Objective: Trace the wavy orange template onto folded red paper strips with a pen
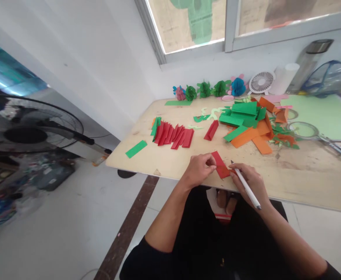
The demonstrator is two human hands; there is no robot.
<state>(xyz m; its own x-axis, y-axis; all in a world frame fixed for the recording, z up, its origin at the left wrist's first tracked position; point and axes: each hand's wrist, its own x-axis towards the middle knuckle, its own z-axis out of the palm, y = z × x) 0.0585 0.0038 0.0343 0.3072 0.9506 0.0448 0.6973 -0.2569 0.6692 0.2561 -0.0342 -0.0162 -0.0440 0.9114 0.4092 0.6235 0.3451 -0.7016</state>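
A red paper piece [219, 162] lies near the table's front edge between my two hands. A thin orange-red strip [223, 169] crosses it; its exact kind is unclear. My left hand [200, 169] is closed, thumb and forefinger pinched at the strip's left end beside the red paper. My right hand [250, 182] is closed around a white pen [247, 187], its dark tip pointing up and away. The same fingers meet the strip's right end. Farther back are a folded red paper [211, 130] and a row of folded red papers [173, 135].
Green folded papers [242, 114] and orange papers [262, 136] are heaped right of centre. A green strip [136, 149] lies at left. Scissors [338, 147] rest at right. Paper ornaments [204, 89], a small white fan [262, 82] and a bottle [308, 64] line the wall.
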